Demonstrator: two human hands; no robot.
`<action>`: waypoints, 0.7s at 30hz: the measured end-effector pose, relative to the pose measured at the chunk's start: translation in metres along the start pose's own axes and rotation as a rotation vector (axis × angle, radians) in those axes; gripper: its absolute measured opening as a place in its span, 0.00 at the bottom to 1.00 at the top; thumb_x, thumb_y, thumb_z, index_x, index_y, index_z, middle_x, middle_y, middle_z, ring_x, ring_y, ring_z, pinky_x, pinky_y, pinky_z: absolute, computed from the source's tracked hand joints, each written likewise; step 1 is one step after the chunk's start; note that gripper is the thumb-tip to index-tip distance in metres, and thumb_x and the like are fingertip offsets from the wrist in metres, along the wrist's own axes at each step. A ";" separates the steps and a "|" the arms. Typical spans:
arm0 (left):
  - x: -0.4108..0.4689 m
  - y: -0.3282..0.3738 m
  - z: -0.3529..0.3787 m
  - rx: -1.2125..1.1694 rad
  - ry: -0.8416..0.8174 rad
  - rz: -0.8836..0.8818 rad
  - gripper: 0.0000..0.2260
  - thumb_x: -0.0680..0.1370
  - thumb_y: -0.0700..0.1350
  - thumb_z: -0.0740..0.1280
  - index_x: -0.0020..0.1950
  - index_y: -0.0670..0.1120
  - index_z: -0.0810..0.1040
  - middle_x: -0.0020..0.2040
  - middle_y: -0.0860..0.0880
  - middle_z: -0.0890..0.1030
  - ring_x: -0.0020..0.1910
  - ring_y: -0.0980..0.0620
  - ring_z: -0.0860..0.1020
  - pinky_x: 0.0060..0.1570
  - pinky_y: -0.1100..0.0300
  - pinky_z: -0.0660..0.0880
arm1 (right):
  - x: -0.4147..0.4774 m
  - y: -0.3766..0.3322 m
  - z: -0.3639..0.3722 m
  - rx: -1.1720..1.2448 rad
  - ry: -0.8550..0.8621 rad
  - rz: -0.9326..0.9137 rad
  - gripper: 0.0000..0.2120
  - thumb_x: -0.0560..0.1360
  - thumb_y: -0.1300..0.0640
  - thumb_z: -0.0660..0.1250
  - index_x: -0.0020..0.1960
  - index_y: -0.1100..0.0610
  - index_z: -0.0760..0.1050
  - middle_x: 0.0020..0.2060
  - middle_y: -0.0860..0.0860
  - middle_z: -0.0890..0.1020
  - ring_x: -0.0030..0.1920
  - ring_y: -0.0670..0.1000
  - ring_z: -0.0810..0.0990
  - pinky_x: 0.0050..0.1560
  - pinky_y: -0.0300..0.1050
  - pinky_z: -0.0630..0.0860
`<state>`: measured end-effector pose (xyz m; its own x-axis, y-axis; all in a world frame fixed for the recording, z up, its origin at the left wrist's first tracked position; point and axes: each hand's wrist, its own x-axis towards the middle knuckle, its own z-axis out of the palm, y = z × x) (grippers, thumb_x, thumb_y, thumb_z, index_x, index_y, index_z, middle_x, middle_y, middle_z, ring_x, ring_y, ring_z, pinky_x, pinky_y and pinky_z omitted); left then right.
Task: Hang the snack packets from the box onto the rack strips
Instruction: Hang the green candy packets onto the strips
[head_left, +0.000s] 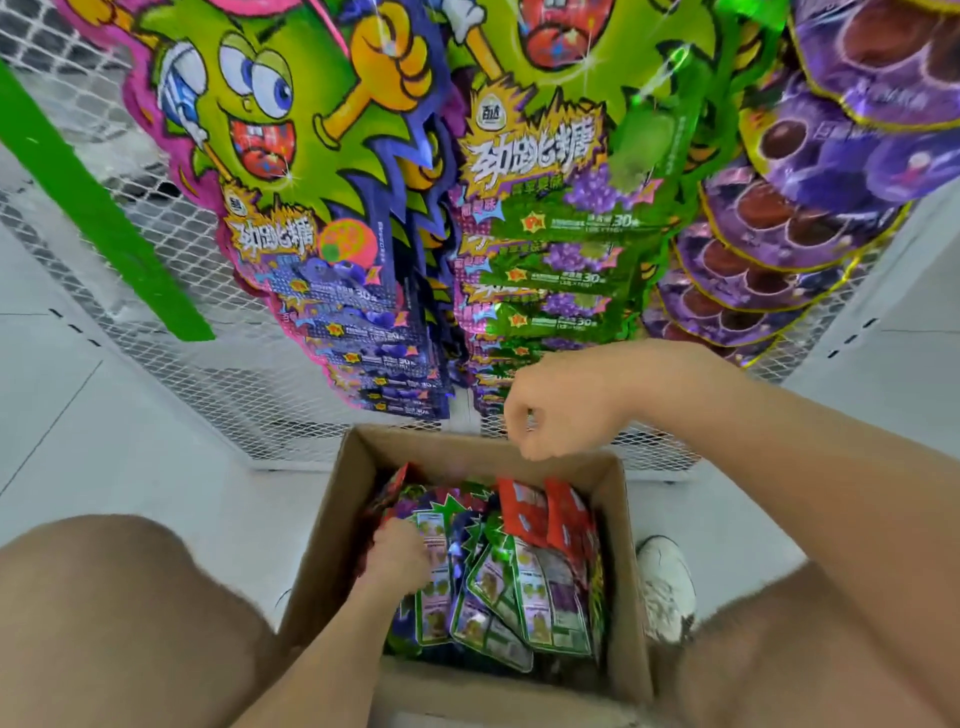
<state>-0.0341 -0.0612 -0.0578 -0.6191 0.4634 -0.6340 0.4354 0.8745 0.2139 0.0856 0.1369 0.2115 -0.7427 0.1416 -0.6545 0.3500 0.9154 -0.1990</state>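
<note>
Both knees at the frame bottom, cardboard box on the floor between them, flaps open.
Left grip is down inside the box on its left side, resting on the loose snack packets. Its fingertips are buried among them, so I can't tell whether it's grasping one.
The packets in the box are mostly green- and purple-edged and lie back side up. A few red packets stand near the far wall.
White shoe just right of the box.
Right grip hangs over the box's far rim, fingers loosely curled downward, probably nothing in it.
Behind: white mesh rack. Three columns are already hung and overlapping downward: pink-edged packs on the left, green packs in the middle, purple packs on the right.
A green band runs diagonally across the mesh at far left.
</note>
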 end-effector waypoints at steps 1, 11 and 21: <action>0.003 -0.001 0.002 -0.067 0.011 -0.014 0.28 0.82 0.49 0.71 0.74 0.34 0.66 0.70 0.37 0.73 0.66 0.41 0.76 0.64 0.50 0.78 | 0.000 0.001 0.000 -0.011 -0.011 0.002 0.14 0.82 0.51 0.64 0.55 0.61 0.81 0.45 0.56 0.84 0.42 0.58 0.80 0.52 0.57 0.81; -0.026 0.030 -0.046 -0.409 0.096 0.116 0.10 0.75 0.42 0.75 0.38 0.48 0.74 0.34 0.48 0.80 0.32 0.44 0.84 0.38 0.50 0.84 | 0.007 -0.021 0.001 0.035 0.043 0.020 0.13 0.80 0.60 0.60 0.39 0.64 0.74 0.32 0.61 0.74 0.31 0.63 0.69 0.34 0.56 0.70; -0.128 0.066 -0.169 -0.270 0.253 0.543 0.14 0.66 0.44 0.79 0.31 0.42 0.75 0.24 0.45 0.78 0.24 0.50 0.81 0.25 0.56 0.76 | 0.008 -0.055 0.004 0.625 0.372 0.343 0.23 0.83 0.42 0.62 0.46 0.64 0.74 0.40 0.65 0.84 0.33 0.61 0.87 0.34 0.55 0.86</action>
<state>-0.0364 -0.0387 0.1634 -0.5065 0.8397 -0.1959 0.5704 0.4967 0.6542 0.0626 0.0862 0.2146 -0.6386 0.5939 -0.4893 0.7663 0.4332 -0.4744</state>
